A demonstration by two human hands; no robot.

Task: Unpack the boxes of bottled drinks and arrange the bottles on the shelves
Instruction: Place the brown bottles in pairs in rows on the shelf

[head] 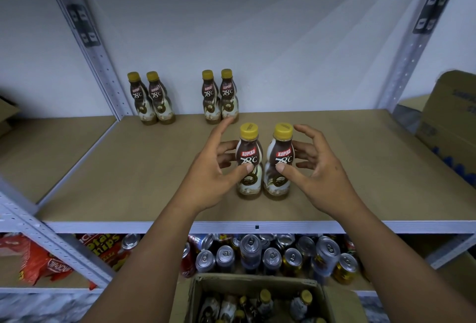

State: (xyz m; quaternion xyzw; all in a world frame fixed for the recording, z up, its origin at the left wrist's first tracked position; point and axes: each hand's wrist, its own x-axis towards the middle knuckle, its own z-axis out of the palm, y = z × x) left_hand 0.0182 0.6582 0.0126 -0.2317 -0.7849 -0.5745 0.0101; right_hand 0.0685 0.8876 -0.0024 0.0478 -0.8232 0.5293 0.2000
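Our left hand [216, 170] pinches the left bottle [249, 148] at its narrow waist, with the thumb on the label front, curled fingers at the side and the index finger lifted free. Our right hand [319, 170] holds the right bottle [281, 151] the same way. Both grips look light, closed only as far as the waist needs. The two bottles stand upright on the shelf board [123, 168], just beside each other with labels facing us. They are near the front edge, well forward of the left back pair [152, 101] and the right back pair [220, 98] by the wall. We judge the waist hold lets us square the labels and slide the two together as a pair, probably back into line with the others. The open box [257, 281] below has more bottles in it and sits close, which keeps each reach short
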